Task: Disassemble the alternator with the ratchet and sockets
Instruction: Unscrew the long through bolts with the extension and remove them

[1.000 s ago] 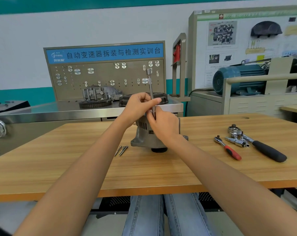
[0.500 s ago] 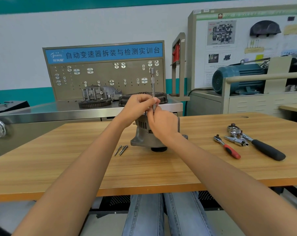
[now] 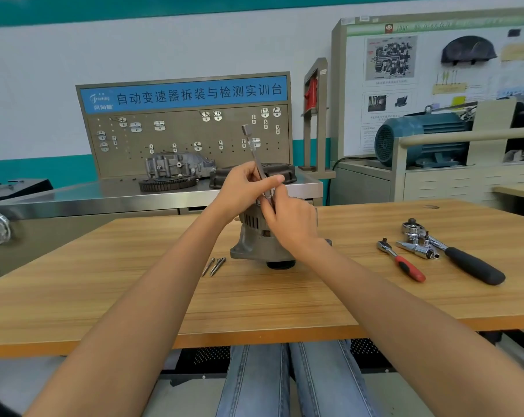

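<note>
So the alternator [image 3: 256,242] sits mid-table [image 3: 104,296]. My left hand [image 3: 245,188] pinches the extension bar [image 3: 256,158], tilted above it; right hand [image 3: 291,221] curls round its lower end. Ratchets [image 3: 405,264] lie off right.

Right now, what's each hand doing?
Left hand: pinching the extension bar.
Right hand: fingers curled at the bar's lower end, on the alternator.

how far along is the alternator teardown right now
Early to midway, by the look of it. Done: long bolts already lie on the table beside the alternator. In hand: the left hand and right hand hold an extension bar on top of the alternator. Left: the housing is in one piece, and both ratchets lie unused to the right.
</note>
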### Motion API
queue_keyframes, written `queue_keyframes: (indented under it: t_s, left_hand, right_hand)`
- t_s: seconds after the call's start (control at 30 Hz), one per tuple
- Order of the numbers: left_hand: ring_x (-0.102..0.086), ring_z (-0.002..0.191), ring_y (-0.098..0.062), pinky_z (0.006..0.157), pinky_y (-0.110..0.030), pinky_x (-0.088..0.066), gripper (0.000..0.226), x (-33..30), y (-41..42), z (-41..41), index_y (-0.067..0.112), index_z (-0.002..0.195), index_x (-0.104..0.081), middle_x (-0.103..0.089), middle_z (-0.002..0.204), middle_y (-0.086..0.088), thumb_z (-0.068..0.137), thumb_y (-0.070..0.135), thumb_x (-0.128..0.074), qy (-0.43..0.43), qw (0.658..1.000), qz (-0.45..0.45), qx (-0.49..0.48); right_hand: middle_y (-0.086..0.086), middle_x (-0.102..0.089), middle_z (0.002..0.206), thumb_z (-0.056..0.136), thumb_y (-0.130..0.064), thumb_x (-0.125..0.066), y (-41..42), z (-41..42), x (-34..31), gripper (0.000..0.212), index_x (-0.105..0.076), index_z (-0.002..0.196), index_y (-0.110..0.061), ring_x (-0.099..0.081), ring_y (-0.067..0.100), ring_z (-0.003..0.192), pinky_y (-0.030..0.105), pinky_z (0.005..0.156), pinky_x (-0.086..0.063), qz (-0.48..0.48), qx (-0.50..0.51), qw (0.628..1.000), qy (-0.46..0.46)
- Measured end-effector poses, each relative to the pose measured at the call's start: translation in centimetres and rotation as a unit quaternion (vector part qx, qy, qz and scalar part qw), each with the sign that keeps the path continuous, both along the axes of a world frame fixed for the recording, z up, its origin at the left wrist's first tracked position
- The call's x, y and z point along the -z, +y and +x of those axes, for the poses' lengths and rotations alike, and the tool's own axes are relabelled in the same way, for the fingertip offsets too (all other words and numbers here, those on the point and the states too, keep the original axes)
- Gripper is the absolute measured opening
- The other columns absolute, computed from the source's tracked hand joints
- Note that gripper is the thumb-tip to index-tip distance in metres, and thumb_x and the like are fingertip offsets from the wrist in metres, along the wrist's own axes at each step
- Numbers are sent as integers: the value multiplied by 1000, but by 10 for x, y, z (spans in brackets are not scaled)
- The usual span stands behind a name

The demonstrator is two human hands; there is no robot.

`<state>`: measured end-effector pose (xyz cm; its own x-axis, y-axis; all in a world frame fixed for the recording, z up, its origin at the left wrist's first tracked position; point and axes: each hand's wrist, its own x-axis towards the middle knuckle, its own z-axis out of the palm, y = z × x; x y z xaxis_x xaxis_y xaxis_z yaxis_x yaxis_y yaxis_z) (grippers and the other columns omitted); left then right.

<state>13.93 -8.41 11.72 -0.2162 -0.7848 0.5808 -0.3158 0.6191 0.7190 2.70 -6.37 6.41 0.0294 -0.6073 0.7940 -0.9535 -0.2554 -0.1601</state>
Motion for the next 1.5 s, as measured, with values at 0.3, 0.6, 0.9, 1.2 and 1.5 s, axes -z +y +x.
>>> queue_keyframes:
  t_s: [0.3, 0.6, 0.9, 1.2, 1.5]
  left_hand:
    - [-57, 64, -1, 69, -23, -50, 18, 2, 2, 0, 19, 76, -62, -60, 71, 5, 91, 28, -64, -8, 999, -20, 27]
    - [-59, 74, -5, 71, -20, -51, 17, 2, 0, 5, 11, 84, -71, -67, 82, -8, 92, 24, -63, -21, 999, -11, 40]
    - [-57, 59, -6, 64, -23, -50, 24, 2, -4, -1, 19, 69, -55, -60, 60, 6, 83, 23, -74, 14, 1000, 1, 19]
    - [-59, 66, 5, 63, -12, -47, 21, 1, 0, 2, 9, 85, -70, -63, 70, 10, 94, 24, -59, -19, 999, -10, 43]
    - [-61, 75, -2, 70, -17, -51, 13, 2, 0, 6, 21, 79, -67, -67, 77, 7, 91, 22, -63, -16, 998, -21, 55]
  right_hand:
    - [8, -66, 85, 102, -38, -26, 5, 1, -1, 42, -55, 112, -9, -63, 23, 72, 35, 63, -50, -10, -4, 1000, -9]
    - [8, -65, 79, 102, -34, -27, 4, 3, -1, 41, -59, 103, -8, -62, 23, 68, 35, 60, -49, -5, -8, 1000, -20]
    - [5, -64, 78, 101, -36, -33, 2, 1, -2, 36, -55, 111, -10, -61, 21, 68, 38, 63, -52, -5, -49, 997, -63]
    - [6, -65, 77, 102, -38, -29, 1, 2, -2, 43, -60, 102, -9, -62, 21, 67, 34, 59, -49, -20, -42, 997, -62]
    - [3, -57, 66, 102, -32, -29, 1, 1, -1, 41, -62, 92, -9, -60, 22, 62, 35, 56, -47, -23, -63, 995, -71]
